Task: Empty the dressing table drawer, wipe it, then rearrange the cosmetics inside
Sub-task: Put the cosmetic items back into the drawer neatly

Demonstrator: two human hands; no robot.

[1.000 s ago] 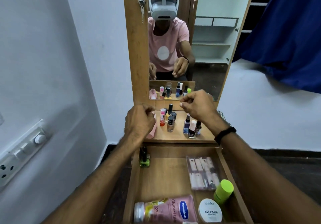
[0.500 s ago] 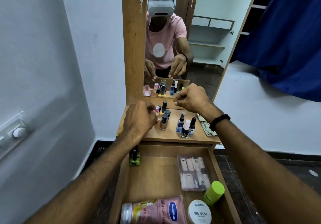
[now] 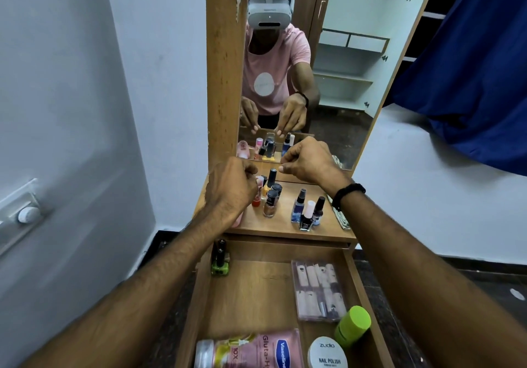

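Tall wooden dressing table with mirror, set against a white wall. Below the table top, open wooden drawer, pulled toward the camera and partly filled.

Left hand raised over the left part of the table top, fingers curled in. Right hand, black band at the wrist, above the back of the top, fingers curled likewise. Impossible to tell whether either pinches anything.

Across the drawer's front, lying flat: pink plastic lotion bottle. Along the right wall: clear plastic case of false nails. Just in front of it, lime-green cylindrical container, tilted, and beside that a white round tub labelled nail polish. In the back left corner, upright: green nail polish bottle with black cap.

On the table top, cluster of small nail polish bottles by the left hand; three more small bottles apart to the right.
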